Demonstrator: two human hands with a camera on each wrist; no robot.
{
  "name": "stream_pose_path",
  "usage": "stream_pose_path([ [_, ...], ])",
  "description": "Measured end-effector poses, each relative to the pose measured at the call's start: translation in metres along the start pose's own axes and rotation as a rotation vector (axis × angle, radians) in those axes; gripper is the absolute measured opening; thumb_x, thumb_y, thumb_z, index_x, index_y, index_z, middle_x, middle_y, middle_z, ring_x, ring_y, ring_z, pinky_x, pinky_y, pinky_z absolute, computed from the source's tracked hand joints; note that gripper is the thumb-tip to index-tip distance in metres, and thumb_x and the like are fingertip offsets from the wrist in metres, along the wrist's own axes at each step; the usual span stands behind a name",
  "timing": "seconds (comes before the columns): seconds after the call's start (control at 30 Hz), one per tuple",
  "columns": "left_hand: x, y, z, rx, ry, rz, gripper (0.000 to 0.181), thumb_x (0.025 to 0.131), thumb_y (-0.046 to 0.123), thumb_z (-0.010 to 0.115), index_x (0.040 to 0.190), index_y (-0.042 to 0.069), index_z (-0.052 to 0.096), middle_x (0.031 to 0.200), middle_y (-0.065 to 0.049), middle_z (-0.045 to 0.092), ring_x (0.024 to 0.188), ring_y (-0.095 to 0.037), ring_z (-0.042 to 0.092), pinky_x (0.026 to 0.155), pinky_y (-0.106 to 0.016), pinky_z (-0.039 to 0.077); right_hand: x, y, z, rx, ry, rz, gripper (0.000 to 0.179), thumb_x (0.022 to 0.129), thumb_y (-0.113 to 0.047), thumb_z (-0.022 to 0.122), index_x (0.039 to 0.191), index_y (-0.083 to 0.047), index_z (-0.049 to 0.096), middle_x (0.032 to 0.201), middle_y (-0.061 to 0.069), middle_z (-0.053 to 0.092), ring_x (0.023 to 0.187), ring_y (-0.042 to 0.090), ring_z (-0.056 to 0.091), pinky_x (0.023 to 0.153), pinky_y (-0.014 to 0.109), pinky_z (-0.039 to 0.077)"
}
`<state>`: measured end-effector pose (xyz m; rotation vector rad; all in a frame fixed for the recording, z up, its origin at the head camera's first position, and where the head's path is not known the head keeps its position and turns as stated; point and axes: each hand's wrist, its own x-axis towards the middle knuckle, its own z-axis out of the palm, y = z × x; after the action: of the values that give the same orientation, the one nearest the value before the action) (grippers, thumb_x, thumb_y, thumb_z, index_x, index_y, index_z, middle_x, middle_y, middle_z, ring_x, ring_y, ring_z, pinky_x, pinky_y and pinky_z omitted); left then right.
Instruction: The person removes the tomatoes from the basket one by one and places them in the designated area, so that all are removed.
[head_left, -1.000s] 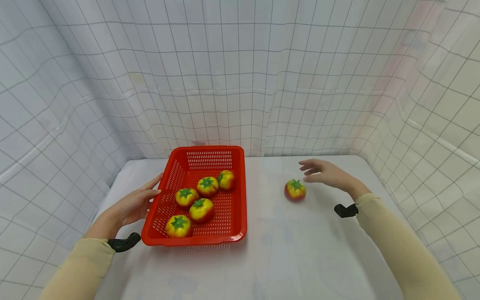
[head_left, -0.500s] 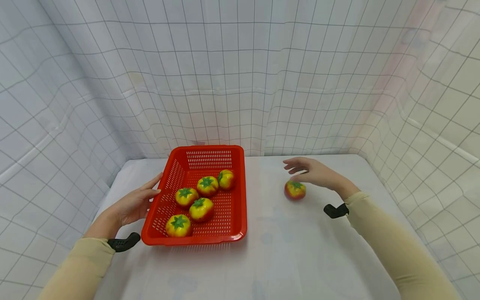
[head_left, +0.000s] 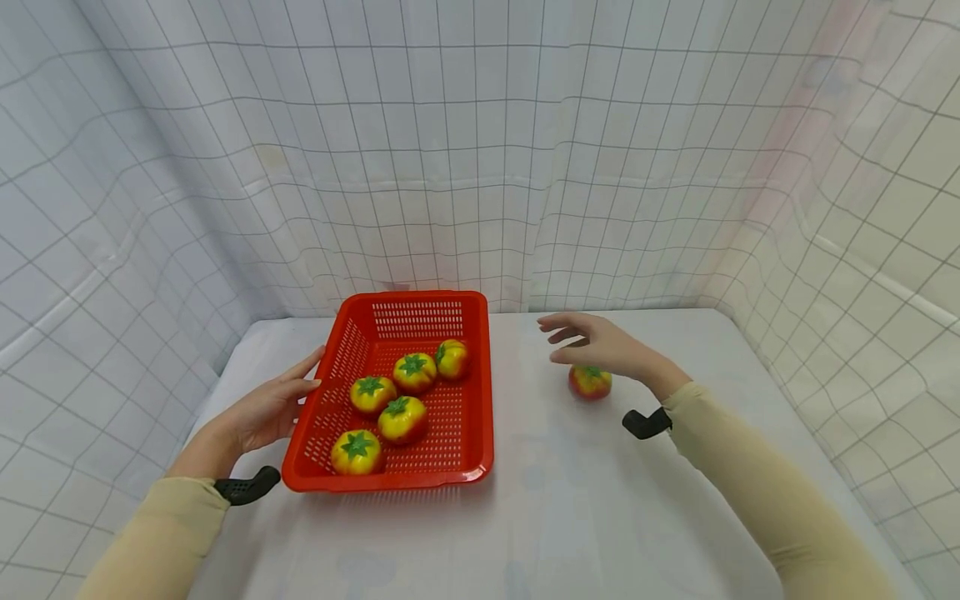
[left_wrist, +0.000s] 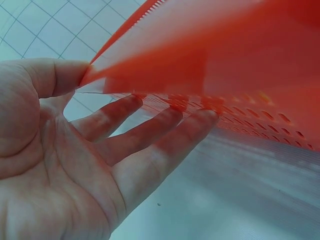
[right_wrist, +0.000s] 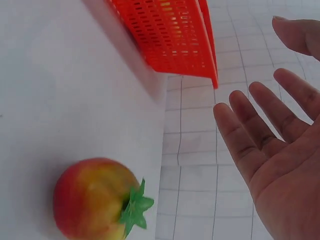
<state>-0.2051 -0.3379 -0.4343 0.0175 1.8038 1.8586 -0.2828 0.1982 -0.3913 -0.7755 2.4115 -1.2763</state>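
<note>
Gridded curtain (head_left: 480, 167) — perforated, probably plastic basket (head_left: 390, 482)

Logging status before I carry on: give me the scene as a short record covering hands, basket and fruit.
Left hand: touches left side of red basket
Right hand: holds nothing; apart from basket and loose fruit
Basket fruit: five
Loose fruit: one, on white table, right of basket
</note>
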Motion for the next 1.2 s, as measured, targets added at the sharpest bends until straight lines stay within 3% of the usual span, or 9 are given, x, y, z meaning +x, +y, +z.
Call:
stream_pose_path([
  [0.3, -0.003, 0.0, 0.001, -0.001, 0.0, -0.002, 0.071, 0.112, 0.029, 0.041, 0.163, 0.039, -0.007, 0.168, -0.022, 0.005, 0.126, -0.031, 0.055, 0.097, -0.057, 0.052, 0.026, -0.038, 0.029, 0.009, 0.001, -0.043, 0.046, 0.095, -0.029, 0.073, 0.139, -0.02, 0.061, 0.136, -0.005, 0.06, 0.124, 0.02, 0.058, 0.099, 0.039, 0.053],
  [0.57, -0.003, 0.002, 0.003, -0.011, -0.003, -0.006, 0.07, 0.112, 0.03, 0.04, 0.163, 0.04, -0.006, 0.168, -0.022, 0.007, 0.125, -0.029, 0.057, 0.097, -0.056, 0.052, 0.048, -0.061, 0.056, -0.045, -0.07, -0.14, 0.04, 0.096, -0.021, 0.072, 0.135, -0.012, 0.065, 0.129, 0.002, 0.064, 0.121, 0.026, 0.06, 0.098, 0.032, 0.053],
  [0.73, -0.003, 0.002, 0.002, -0.016, -0.004, -0.009, 0.069, 0.112, 0.029, 0.04, 0.163, 0.04, -0.006, 0.168, -0.022, 0.007, 0.123, -0.027, 0.059, 0.096, -0.055, 0.053, 0.06, -0.075, 0.069, -0.082, -0.148, -0.146, 0.038, 0.096, -0.019, 0.071, 0.133, -0.016, 0.067, 0.126, -0.005, 0.066, 0.122, 0.027, 0.059, 0.095, 0.03, 0.053],
  [0.97, -0.004, 0.006, 0.004, 0.003, 0.005, -0.016, 0.07, 0.112, 0.03, 0.04, 0.163, 0.04, -0.006, 0.168, -0.022, 0.009, 0.123, -0.028, 0.058, 0.096, -0.054, 0.053, 0.077, -0.093, 0.085, -0.23, -0.281, -0.134, 0.04, 0.095, -0.022, 0.073, 0.133, -0.016, 0.066, 0.126, -0.006, 0.066, 0.117, 0.018, 0.06, 0.09, 0.025, 0.054],
  [1.2, -0.005, 0.007, 0.004, -0.003, 0.013, -0.024, 0.07, 0.112, 0.029, 0.04, 0.163, 0.04, -0.006, 0.168, -0.022, 0.008, 0.124, -0.028, 0.058, 0.096, -0.055, 0.052, 0.097, -0.107, 0.102, -0.267, -0.439, -0.107, 0.051, 0.091, -0.021, 0.078, 0.139, -0.011, 0.062, 0.134, 0.006, 0.063, 0.118, 0.022, 0.058, 0.088, 0.025, 0.054],
])
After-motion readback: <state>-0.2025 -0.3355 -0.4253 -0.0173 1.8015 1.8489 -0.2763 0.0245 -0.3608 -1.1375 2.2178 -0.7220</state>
